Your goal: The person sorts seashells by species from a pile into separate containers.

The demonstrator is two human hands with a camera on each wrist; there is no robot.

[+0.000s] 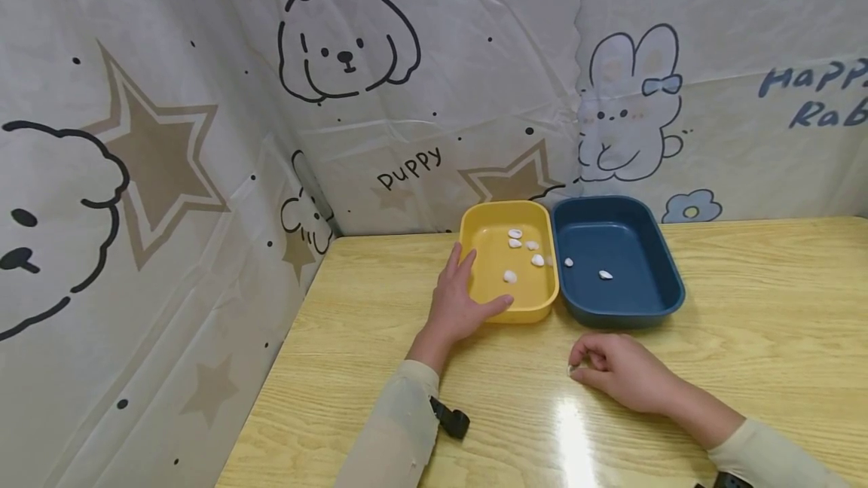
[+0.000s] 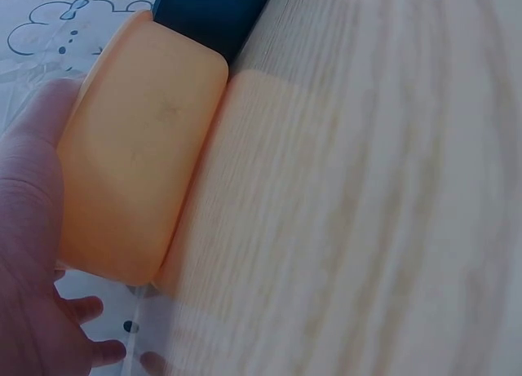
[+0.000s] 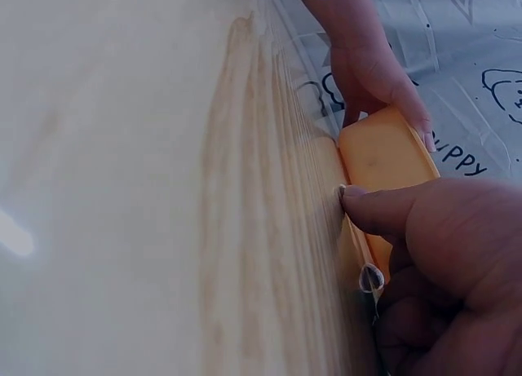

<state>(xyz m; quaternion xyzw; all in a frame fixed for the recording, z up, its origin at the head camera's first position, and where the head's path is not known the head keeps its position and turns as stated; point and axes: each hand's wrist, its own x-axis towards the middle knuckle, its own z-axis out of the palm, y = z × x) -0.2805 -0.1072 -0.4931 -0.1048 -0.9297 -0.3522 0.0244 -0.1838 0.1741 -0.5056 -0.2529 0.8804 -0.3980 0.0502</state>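
My left hand (image 1: pixel 459 307) rests at the near left corner of a yellow plastic tray (image 1: pixel 510 315), its fingers spread along the left side and the thumb over the front rim. Several small white seashells (image 1: pixel 510 276) lie inside that tray. Over the table in front of the blue tray (image 1: pixel 620 318), my right hand (image 1: pixel 627 375) pinches a small whitish seashell (image 1: pixel 570 371) between thumb and fingertips, mostly covered by them. Two white shells (image 1: pixel 606 275) lie in the blue tray. In the right wrist view a pale, shiny shell (image 3: pixel 371 278) shows by the curled fingers.
Both trays stand side by side on the wood-grain table (image 1: pixel 366 322), close to the back edge. A patterned cloth (image 1: pixel 380 141) with cartoon animals hangs behind and at the left. Black wrist straps (image 1: pixel 450 419) sit over the light sleeves.
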